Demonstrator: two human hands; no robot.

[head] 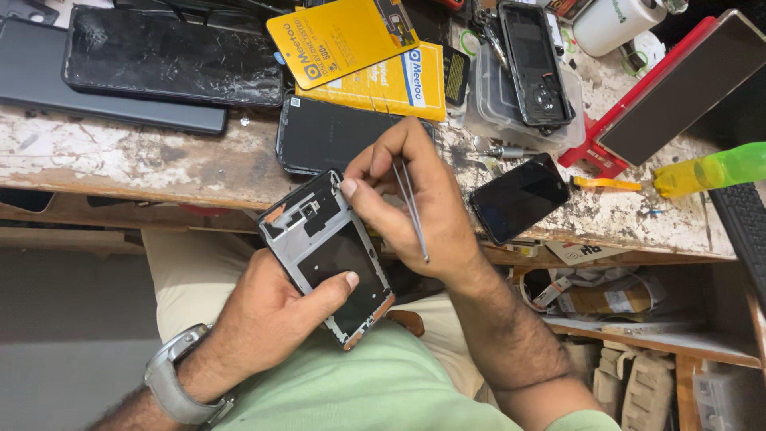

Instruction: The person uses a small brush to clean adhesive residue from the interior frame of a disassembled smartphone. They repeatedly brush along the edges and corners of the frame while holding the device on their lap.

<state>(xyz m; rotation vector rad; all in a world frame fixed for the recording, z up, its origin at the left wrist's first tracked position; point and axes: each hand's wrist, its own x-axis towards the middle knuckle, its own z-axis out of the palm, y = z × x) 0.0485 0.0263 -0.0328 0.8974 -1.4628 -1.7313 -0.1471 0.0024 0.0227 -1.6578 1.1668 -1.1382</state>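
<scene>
Far left on your desk [120, 160] lies a dark tablet [104, 92] with a cracked black screen panel [171, 56] resting on top of it. Below, your left hand [263, 319], a grey watch [171, 379] on its wrist, cradles an opened phone frame [327, 255] held out past the desk's front edge, above your lap. Its fingers are wrapped under the frame and the thumb presses down on the dark inner plate, so the grip is closed firmly around it. Your right hand [415, 199] sits at the frame's upper right corner, the thumb tip touching its edge. This hand's fingers are curled shut around thin metal tweezers [411, 209], which lie across the back of the hand with the tips pointing toward your wrist. Behind the hands lie a black phone [327, 132] and two yellow packets [351, 48]. Further right a small black phone [519, 198] rests near the desk edge, then a red-rimmed tablet [678, 88] and a green bottle [710, 169].
</scene>
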